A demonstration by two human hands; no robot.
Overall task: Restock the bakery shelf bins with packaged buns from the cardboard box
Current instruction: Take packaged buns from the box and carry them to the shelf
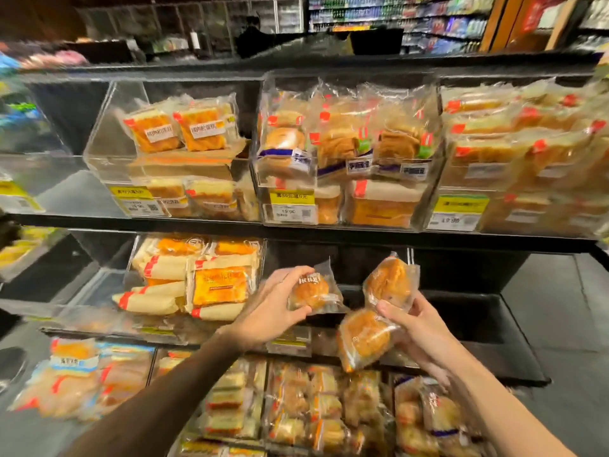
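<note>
My left hand (273, 308) grips one packaged bun (313, 290) in clear wrap, held in front of a dark middle-shelf bin (461, 311). My right hand (425, 328) holds two packaged buns: one (390, 280) sticks up above the fingers, the other (362, 338) hangs lower left against the palm. Both hands are close together, just in front of the bin's front edge. No cardboard box is in view.
Clear bins on the top shelf hold wrapped cakes (184, 130) and bread packs (349, 143), with yellow price tags (290, 197). A middle bin at left holds orange packs (220, 285). Bottom-row bins (313, 407) are full of packaged buns. Store aisles lie behind.
</note>
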